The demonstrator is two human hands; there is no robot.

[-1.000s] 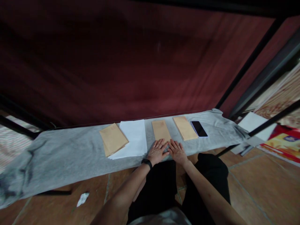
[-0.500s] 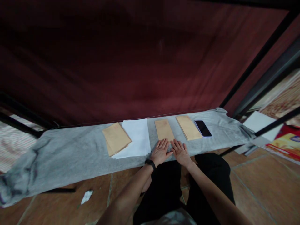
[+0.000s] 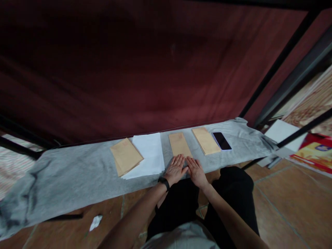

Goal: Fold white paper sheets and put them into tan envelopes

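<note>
The view shifted: two hands [image 3: 175,172] [image 3: 198,176] (fingers [image 3: 177,160] flat, slightly apart) touch one brown envelope [image 3: 180,143].

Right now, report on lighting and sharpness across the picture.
Head view: dim light, the dark red backdrop falling into deep shadow; head view: white paper among the brightest patches; head view: left hand and right hand slightly soft, detail on the middle envelope unreadable.

The middle brown envelope [image 3: 179,144] has its near edge partly hidden.
</note>
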